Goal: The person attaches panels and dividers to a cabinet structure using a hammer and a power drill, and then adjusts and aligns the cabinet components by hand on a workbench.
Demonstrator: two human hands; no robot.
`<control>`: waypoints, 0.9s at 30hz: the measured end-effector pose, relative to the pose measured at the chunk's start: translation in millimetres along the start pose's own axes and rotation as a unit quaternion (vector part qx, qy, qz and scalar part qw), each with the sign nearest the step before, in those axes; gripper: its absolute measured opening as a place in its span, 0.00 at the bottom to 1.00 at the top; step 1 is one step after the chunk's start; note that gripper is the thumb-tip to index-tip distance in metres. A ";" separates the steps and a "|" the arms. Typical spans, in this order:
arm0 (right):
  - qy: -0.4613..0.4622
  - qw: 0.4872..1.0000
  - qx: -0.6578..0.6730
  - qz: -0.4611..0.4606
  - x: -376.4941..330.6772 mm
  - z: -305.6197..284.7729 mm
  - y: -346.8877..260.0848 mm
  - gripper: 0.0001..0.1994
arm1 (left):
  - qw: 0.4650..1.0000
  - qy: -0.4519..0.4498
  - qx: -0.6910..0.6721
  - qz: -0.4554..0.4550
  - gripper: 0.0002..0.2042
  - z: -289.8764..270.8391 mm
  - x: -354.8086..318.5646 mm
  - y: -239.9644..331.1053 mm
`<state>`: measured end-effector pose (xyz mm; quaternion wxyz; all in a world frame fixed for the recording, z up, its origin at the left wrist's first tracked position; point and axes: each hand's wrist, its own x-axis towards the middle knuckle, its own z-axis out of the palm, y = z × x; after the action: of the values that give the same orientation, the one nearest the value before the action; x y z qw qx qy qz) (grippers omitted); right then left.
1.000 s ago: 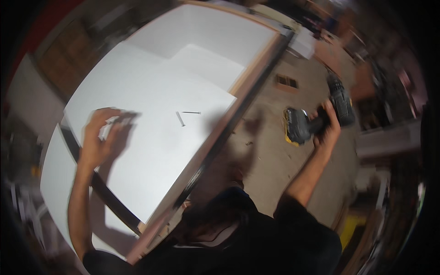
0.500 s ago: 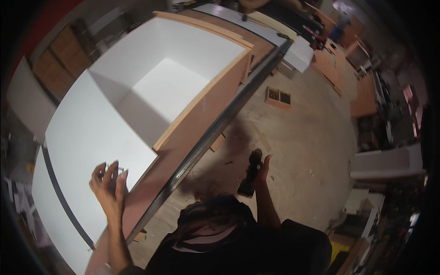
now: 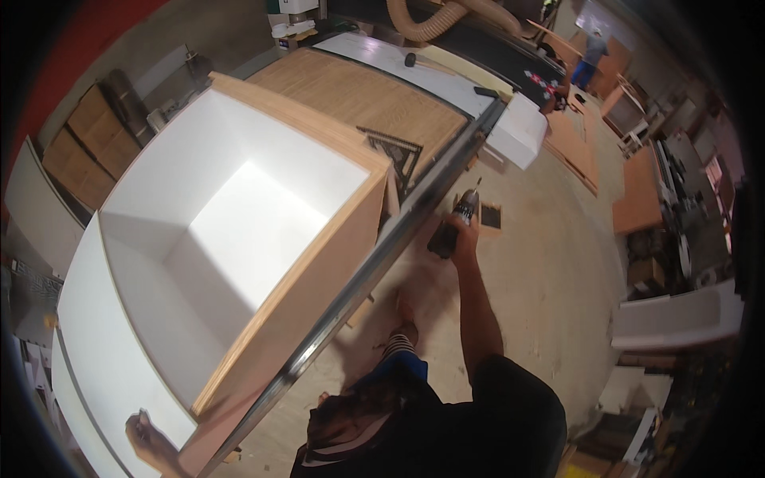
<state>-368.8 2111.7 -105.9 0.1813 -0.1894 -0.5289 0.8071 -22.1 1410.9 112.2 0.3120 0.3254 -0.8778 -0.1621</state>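
Observation:
My right hand (image 3: 466,237) grips a black cordless drill (image 3: 453,226), held over the floor just off the bench edge, its bit pointing up and away. At the lower left, my left hand (image 3: 151,443) is curled above the white panel (image 3: 103,350), beside the near corner of the cabinet box. Its fingers are pinched together; anything between them is too small or hidden to name. The cabinet box (image 3: 291,288) lies with its white inside facing up and bare wood along its edges. A black triangular square (image 3: 398,153) rests by its far right corner.
A metal rail (image 3: 319,338) runs along the bench edge. Beyond the cabinet lie a wood-grain board (image 3: 343,88) and a mallet (image 3: 411,60). On the floor stands a small divided box (image 3: 491,217). Boards (image 3: 677,315) lean at the right. Another person (image 3: 592,57) is far back.
My view has shifted forward along the bench, so the cabinet appears lower and nearer. The drill has swung up and forward. My left hand sits lower in view, its fingers more closed.

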 end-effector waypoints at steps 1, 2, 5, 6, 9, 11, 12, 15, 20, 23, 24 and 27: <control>-0.008 1.000 -0.014 -0.025 51.1 5.4 -7.4 0.14 | 0.999 0.021 0.038 -0.003 0.09 2.3 0.0 -0.8; -0.031 0.997 -0.021 -0.065 106.3 15.6 -14.9 0.15 | 0.997 0.036 0.064 0.019 0.09 6.4 3.1 0.2; -0.026 0.997 -0.019 -0.066 234.9 43.7 -29.0 0.18 | 0.992 0.058 0.107 0.025 0.08 5.0 7.7 -0.6; -0.024 0.998 0.004 -0.056 277.3 57.9 -31.5 0.17 | 0.993 0.058 0.107 0.009 0.07 4.2 8.6 -1.2; -0.071 0.996 -0.041 -0.020 386.3 75.8 -27.3 0.24 | 0.974 0.041 0.216 -0.052 0.07 0.4 11.8 -3.2; -0.057 0.995 -0.083 0.014 443.4 79.7 -6.0 0.22 | 0.942 0.017 0.335 -0.019 0.09 -0.1 13.2 -3.8; -0.026 0.991 -0.122 0.042 469.7 79.3 6.1 0.20 | 0.957 0.041 0.281 -0.056 0.10 2.0 11.0 -3.1; -0.153 0.976 -0.158 0.001 528.3 58.7 34.1 0.22 | 0.920 0.042 0.374 -0.112 0.16 3.0 6.2 -0.9; -0.272 0.666 -0.426 -0.549 563.4 41.6 31.1 0.33 | 0.925 0.256 0.280 -0.025 0.12 -0.1 -42.6 12.8; -0.180 0.747 -0.536 -0.350 552.1 63.3 3.7 0.46 | 0.893 0.366 0.156 -0.210 0.17 -4.8 -86.9 17.6; -0.143 0.811 -0.533 -0.194 543.6 71.7 -9.1 0.47 | 0.882 0.358 0.048 -0.303 0.20 -9.7 -102.2 17.2; -0.117 0.842 -0.524 -0.062 510.7 87.6 -35.3 0.48 | 0.817 0.451 -0.177 -0.311 0.18 -14.6 -151.9 9.7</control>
<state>-849.6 2308.0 -99.3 0.0411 -0.1268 -0.9007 0.4134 73.1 1519.0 60.7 0.6585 0.5570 -0.4467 -0.2379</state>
